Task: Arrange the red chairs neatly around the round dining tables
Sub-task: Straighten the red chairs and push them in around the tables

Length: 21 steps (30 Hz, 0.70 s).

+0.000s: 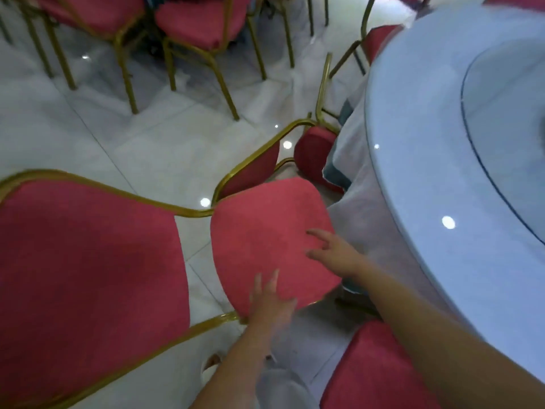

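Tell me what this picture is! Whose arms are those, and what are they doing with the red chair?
There is no machine here, just a person. The one picture comes from a camera worn on their head, looking down, so you see their own arms. The left hand and the right hand reach with spread fingers over the seat of a red chair with a gold frame. They hold nothing; the blur hides whether they touch it. On the right is a round dining table with a white cloth and a turntable on top. More red chairs stand on the shiny floor behind.
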### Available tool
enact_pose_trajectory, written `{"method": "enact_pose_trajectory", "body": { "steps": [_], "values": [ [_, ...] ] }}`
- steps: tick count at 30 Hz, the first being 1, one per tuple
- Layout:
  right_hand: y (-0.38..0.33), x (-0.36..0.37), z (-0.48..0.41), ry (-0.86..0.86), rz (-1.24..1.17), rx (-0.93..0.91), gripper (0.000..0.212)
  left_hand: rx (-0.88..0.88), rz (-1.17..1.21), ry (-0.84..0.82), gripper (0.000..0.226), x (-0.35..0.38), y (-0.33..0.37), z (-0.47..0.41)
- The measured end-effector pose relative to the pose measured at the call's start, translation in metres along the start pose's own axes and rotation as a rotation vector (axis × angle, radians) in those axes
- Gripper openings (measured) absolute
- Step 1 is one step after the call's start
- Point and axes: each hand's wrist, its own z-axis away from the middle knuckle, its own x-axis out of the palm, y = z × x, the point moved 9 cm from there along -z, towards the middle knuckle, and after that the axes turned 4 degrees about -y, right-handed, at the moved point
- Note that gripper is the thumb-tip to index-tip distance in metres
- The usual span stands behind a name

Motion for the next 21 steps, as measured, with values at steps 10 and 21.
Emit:
{"method": "enact_pose_trajectory", "body": {
  "steps": [10,21],
  "values": [
    [-0.083,-0.098,0.155,0.441,-0.457,-0.328,0.025,0.566,0.349,-0.092,0.048,-0.072,0.246,0.136],
    [-0.213,-0.017,0.152,0.484,-0.642,-0.471,0.020,0.569,0.338,0.106,0.033,-0.316,0.163,0.147]
  ]
}}
